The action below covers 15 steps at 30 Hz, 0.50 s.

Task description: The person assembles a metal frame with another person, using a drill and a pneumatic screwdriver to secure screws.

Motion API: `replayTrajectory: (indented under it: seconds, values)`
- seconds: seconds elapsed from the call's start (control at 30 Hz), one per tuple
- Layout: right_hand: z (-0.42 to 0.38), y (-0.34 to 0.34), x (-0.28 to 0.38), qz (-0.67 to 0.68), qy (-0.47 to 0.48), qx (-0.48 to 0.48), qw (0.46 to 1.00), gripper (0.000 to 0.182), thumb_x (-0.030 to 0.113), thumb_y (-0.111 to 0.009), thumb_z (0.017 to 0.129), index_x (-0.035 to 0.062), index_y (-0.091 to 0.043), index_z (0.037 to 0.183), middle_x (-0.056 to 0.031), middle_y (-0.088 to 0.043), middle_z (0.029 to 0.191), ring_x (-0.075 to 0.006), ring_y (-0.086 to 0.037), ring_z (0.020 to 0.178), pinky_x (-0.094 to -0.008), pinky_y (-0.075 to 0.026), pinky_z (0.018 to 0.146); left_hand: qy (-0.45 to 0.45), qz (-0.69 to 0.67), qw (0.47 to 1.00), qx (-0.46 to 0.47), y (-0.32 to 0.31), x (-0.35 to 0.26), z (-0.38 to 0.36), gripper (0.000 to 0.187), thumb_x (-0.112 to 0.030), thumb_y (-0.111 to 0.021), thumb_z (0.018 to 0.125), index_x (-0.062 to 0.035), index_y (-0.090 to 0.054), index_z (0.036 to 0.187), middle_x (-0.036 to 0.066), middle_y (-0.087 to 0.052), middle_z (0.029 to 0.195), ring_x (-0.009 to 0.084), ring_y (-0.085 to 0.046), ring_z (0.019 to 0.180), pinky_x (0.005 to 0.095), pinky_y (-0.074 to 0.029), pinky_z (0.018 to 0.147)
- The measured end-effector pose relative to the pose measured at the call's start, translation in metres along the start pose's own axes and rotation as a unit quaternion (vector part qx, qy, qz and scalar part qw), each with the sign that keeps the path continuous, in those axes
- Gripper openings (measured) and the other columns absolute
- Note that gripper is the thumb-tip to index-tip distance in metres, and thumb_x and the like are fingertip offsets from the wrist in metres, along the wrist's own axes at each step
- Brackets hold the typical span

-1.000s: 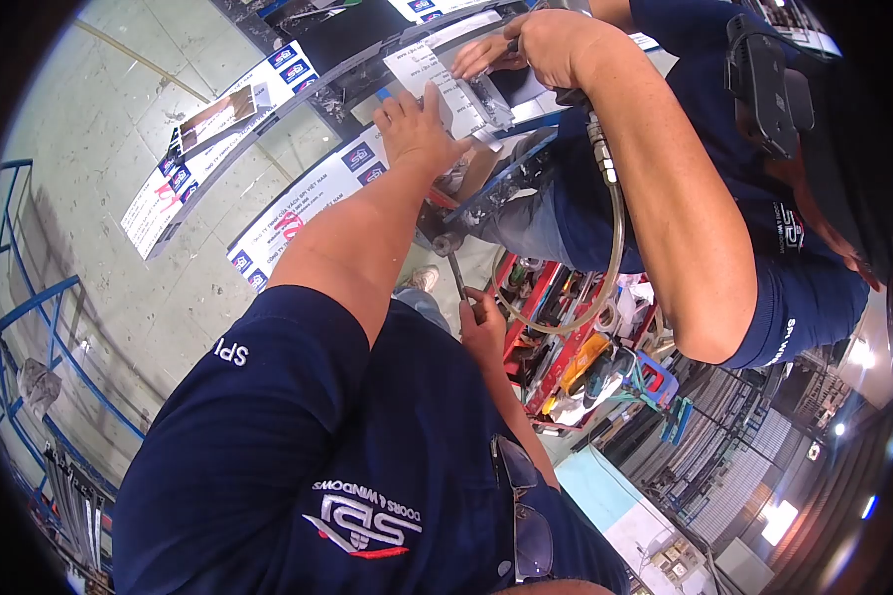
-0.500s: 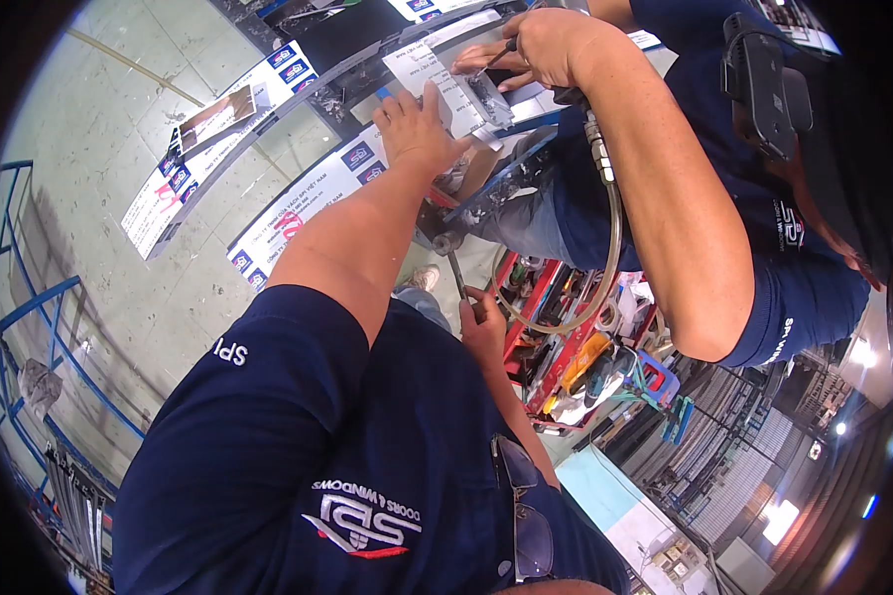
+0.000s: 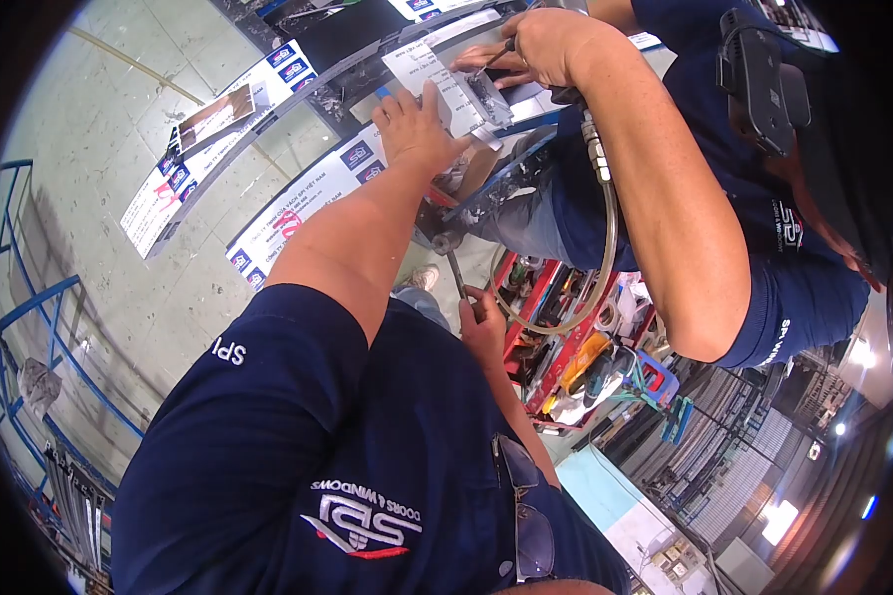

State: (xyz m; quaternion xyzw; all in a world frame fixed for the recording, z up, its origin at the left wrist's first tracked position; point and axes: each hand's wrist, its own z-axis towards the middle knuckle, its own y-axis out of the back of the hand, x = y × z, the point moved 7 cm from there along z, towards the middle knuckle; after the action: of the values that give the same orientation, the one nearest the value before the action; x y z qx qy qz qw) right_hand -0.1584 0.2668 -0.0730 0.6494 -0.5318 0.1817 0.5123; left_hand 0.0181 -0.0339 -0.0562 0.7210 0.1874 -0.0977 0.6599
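The film-covered profile [image 3: 306, 206] lies under my spread left hand [image 3: 417, 134], near a co-worker's hands [image 3: 558, 48]. My right hand [image 3: 481, 322] is closed around a hammer-like tool [image 3: 456, 270]. I judge the profile stiff, fairly light for its length, its printed film slightly slippery; I'd grip both long edges, clear of the corner.

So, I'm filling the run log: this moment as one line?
left hand: on labelled strip | right hand: holding tool by handle | co-worker's hands: close to left hand
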Motion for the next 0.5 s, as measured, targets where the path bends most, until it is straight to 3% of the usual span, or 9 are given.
replayTrajectory:
  seconds: [0.5]
  values:
    - [0.0005,0.0,0.0,-0.004,0.007,0.008,1.0,0.025,0.014,-0.066,0.098,0.0039,-0.067,0.121,0.0039,-0.052,0.063,-0.0047,-0.044,0.057,-0.0253,-0.034,0.052,-0.001,0.006,1.0,0.0,-0.0006,0.0004,-0.0001,0.106,-0.072,-0.077,0.071,-0.0206,-0.037,0.155,0.018,-0.047,0.136,0.0377,-0.039,0.133,0.0512,-0.026,0.107]
